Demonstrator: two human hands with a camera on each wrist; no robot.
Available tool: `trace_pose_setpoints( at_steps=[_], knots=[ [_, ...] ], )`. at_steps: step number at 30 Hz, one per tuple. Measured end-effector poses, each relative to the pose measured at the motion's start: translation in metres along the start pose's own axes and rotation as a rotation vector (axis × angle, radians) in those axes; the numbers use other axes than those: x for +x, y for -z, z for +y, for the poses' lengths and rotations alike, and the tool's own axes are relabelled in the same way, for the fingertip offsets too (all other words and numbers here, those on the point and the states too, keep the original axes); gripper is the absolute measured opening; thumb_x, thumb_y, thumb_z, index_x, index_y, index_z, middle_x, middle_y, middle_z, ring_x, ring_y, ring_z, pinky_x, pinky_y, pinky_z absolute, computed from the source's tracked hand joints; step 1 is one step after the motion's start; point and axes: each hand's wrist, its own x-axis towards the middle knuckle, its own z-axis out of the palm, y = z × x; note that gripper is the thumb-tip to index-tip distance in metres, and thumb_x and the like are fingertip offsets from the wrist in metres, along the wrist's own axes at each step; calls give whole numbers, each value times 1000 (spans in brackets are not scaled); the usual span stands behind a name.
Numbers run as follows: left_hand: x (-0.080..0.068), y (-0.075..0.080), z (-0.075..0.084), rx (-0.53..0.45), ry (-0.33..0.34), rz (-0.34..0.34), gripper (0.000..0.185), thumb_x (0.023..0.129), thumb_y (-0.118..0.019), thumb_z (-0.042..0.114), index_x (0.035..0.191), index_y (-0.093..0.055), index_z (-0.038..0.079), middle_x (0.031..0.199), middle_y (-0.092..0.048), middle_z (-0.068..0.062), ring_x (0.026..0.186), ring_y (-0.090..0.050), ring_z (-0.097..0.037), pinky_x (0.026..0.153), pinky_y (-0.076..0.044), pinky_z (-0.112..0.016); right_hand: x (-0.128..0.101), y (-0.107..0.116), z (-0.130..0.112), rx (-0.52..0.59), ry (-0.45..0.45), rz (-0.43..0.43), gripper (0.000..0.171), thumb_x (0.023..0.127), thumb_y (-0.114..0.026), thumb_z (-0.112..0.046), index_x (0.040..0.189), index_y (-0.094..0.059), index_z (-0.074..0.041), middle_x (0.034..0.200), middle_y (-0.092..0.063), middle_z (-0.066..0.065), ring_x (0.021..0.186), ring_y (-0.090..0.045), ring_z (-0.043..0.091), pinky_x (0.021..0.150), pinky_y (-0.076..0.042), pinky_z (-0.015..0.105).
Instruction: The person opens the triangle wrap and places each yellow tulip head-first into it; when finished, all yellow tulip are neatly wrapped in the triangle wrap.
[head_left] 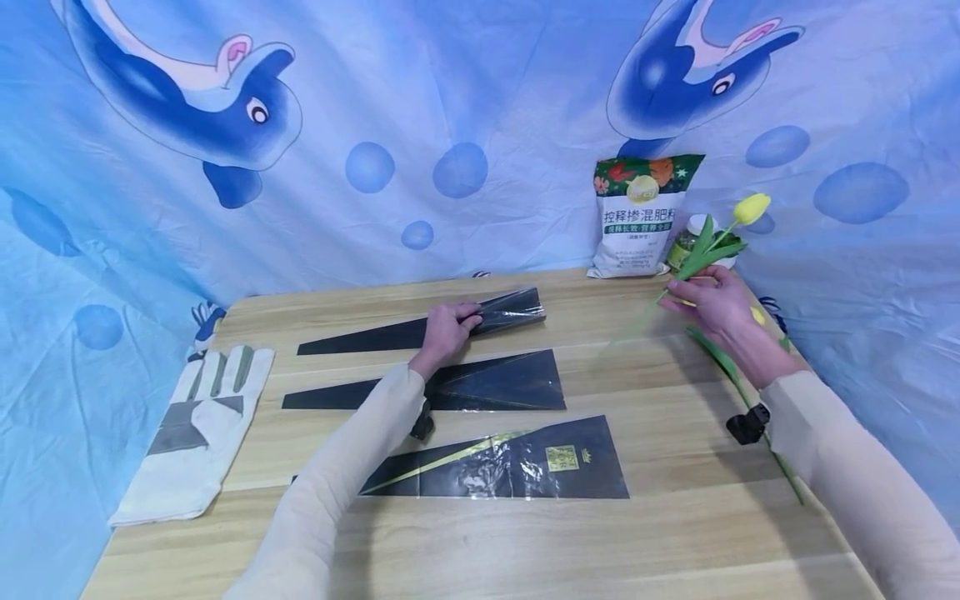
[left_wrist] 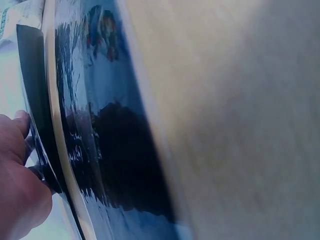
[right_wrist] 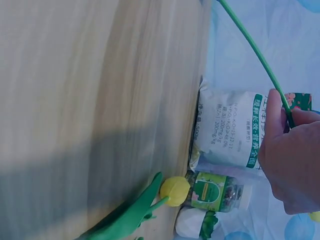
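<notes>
Three black cone-shaped plastic flower sleeves lie side by side on the wooden table (head_left: 675, 533). My left hand (head_left: 448, 325) grips the far sleeve (head_left: 510, 310) near its wide end; in the left wrist view the fingers (left_wrist: 20, 150) pinch the glossy sleeve's (left_wrist: 115, 165) edge. The middle sleeve (head_left: 495, 383) and the near sleeve (head_left: 525, 467) lie untouched. My right hand (head_left: 712, 304) holds a yellow tulip (head_left: 752, 208) by its green stem (right_wrist: 255, 50), lifted above the table's right side with the flower up and to the right. A second tulip stem (head_left: 750, 400) lies under that arm.
A white work glove (head_left: 195, 425) lies at the table's left edge. A fertiliser bag (head_left: 645, 217) and a small jar (head_left: 693, 237) stand at the back right against the blue cartoon cloth. A yellow bud (right_wrist: 174, 190) and green leaf show beside the jar (right_wrist: 215, 192).
</notes>
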Motion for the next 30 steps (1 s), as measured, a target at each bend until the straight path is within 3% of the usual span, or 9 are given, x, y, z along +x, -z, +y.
trace_pose_setpoints(
  at_steps=[7, 13, 18, 23, 30],
  knots=[
    [0, 1, 2, 1, 8, -8, 28, 95, -71, 16, 122, -72, 7, 123, -68, -11, 121, -61, -28, 100, -49, -40, 16, -16, 2, -13, 67, 136, 42, 90, -68, 8, 116, -40, -11, 109, -58, 10, 87, -70, 15, 85, -57, 33],
    [-1, 1, 3, 5, -1, -8, 28, 95, -71, 15, 121, -72, 6, 122, -68, -11, 121, -61, -28, 101, -49, -40, 31, -29, 11, 120, 140, 207, 44, 87, -66, 17, 112, -41, -8, 104, -57, 12, 89, -68, 18, 82, -58, 34],
    [-1, 0, 3, 2, -24, -9, 28, 95, -71, 15, 121, -72, 5, 122, -68, -11, 120, -61, -28, 100, -49, -41, 40, -40, 21, 181, 182, 235, 44, 87, -64, 19, 114, -43, -8, 105, -59, 12, 86, -69, 17, 83, -57, 35],
    [-1, 0, 3, -4, -20, -7, 27, 95, -71, 15, 121, -73, 6, 122, -69, -10, 119, -62, -27, 98, -50, -40, 47, -51, 31, 187, 164, 247, 45, 86, -68, 15, 112, -42, -10, 109, -59, 12, 89, -68, 16, 84, -57, 34],
    [-1, 0, 2, -2, -16, -10, 27, 95, -71, 17, 121, -73, 7, 123, -69, -9, 121, -61, -27, 100, -50, -40, 52, -67, 49, 256, 144, 233, 46, 86, -61, 23, 112, -40, -9, 109, -55, 14, 87, -66, 18, 85, -57, 37]
  ],
)
